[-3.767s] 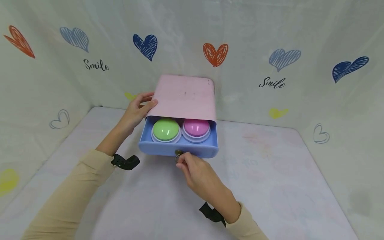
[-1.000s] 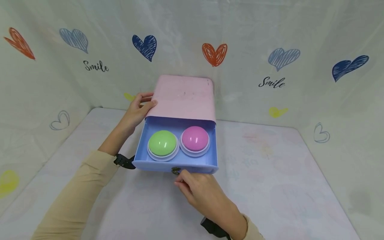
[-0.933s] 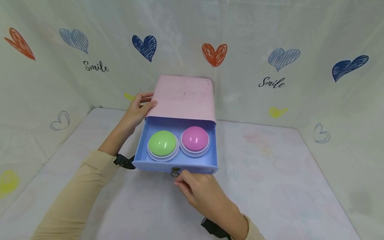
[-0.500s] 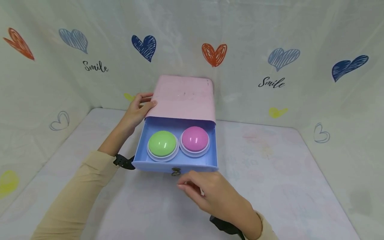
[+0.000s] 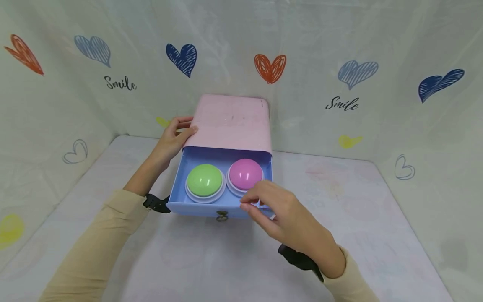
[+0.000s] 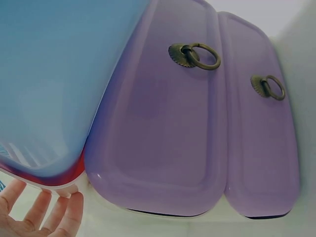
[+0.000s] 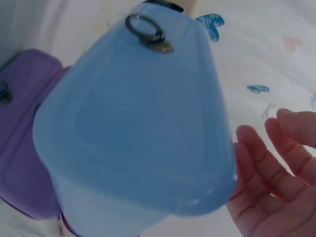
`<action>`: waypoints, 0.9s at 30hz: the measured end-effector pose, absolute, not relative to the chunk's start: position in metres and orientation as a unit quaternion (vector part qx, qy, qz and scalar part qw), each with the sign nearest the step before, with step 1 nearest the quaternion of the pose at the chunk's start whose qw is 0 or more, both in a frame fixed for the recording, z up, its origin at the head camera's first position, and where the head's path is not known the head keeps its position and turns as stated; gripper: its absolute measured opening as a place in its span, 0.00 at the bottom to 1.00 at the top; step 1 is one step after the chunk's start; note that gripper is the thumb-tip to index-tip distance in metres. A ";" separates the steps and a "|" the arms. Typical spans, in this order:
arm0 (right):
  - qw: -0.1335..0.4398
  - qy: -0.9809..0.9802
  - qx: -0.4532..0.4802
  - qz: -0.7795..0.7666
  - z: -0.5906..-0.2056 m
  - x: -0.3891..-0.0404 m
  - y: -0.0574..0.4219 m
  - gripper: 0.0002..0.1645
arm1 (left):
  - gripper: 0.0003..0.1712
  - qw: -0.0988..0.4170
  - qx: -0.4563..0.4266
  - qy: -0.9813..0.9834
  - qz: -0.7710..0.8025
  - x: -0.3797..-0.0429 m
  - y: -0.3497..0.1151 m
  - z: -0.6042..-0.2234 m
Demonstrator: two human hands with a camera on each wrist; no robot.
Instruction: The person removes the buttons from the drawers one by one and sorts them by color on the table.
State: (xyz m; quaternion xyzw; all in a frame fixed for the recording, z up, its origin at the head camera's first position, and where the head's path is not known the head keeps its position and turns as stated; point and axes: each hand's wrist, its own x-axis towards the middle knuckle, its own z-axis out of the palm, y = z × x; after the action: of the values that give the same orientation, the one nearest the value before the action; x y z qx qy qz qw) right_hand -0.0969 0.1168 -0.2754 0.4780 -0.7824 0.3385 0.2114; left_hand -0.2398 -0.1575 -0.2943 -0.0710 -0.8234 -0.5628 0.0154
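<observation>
Blue drawer (image 5: 196, 209) stands pulled out from the pink-topped cabinet (image 5: 231, 123); green-domed round container (image 5: 204, 180) inside left, pink-domed round container (image 5: 245, 172) inside right, just beside it. Ring pull (image 5: 222, 216) hangs free. Your right hand (image 5: 284, 212): grip loose, fingers bent, holding nothing, at drawer's front right; contact unclear. Your left hand (image 5: 171, 140): grip relaxed, fingers against cabinet's left side. Purple drawers (image 6: 160, 133) below, pushed in. White surface (image 5: 181, 260) underneath, heart-print cloth (image 5: 230, 25) behind.

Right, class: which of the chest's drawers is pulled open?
The blue top drawer, with the green dome and pink dome inside; the two purple drawers beneath sit closed.
</observation>
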 end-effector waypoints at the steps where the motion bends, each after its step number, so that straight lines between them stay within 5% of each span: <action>1: 0.213 -0.786 0.476 0.333 -0.274 -0.099 0.118 0.11 | 0.33 0.015 -0.071 -0.823 -0.563 -0.240 -0.158 -0.294; 17: 0.176 -0.850 0.436 0.237 -0.280 -0.131 0.129 0.18 | 0.33 0.014 -0.076 -0.819 -0.569 -0.239 -0.157 -0.294; 27: 0.085 -0.894 0.394 0.196 -0.281 -0.143 0.130 0.31 | 0.33 0.016 -0.077 -0.820 -0.567 -0.238 -0.157 -0.294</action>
State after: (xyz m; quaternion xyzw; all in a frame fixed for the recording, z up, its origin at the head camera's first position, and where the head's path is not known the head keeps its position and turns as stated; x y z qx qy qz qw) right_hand -0.1427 0.1303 -0.2806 0.3941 -0.8939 0.1957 0.0852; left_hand -0.2384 -0.1575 -0.2942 -0.0767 -0.8197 -0.5674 0.0163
